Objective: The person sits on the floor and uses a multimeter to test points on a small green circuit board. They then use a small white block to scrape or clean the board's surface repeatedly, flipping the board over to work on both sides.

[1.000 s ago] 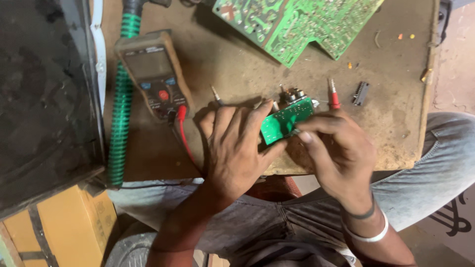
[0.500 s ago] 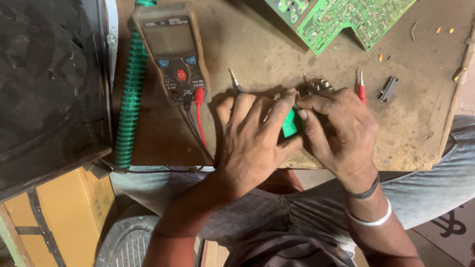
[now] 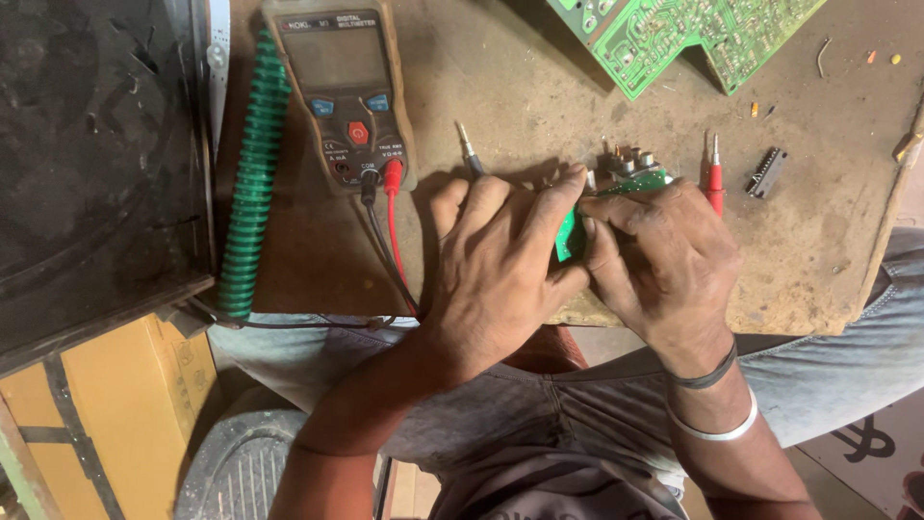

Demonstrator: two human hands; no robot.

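A: What has shifted since a second ago?

B: Your hands have closed in over the small green circuit board [image 3: 570, 234]. Back then most of its face showed between them; now only a sliver shows at the gap between your palms, plus the edge with its upright components [image 3: 630, 161] poking out past your fingertips. The view has also dropped, so the multimeter [image 3: 342, 91] sits higher and fuller in the frame.

A: Where exactly is the board?

B: It is near the front edge of the wooden workbench [image 3: 808, 260], just above your lap, sandwiched between both hands.

A: How do your fingers stand?

B: Your left hand [image 3: 500, 255] lies flat over it, fingers close together and stretched forward, the forefinger tip touching the board's top edge. Your right hand [image 3: 664, 255] curls in from the other side, thumb and forefinger pinching the board's upper edge.

A: And around them?

B: A black probe tip [image 3: 468, 147] lies just beyond your left fingers; the red probe [image 3: 714, 178] lies just beside your right knuckles, with a small black chip [image 3: 766, 172] a little further right. Red and black leads [image 3: 390, 246] run from the multimeter down past your left wrist. A green coiled hose [image 3: 252, 183] lies along the bench's left side, and a large green circuit board [image 3: 688, 34] sits at the far edge.
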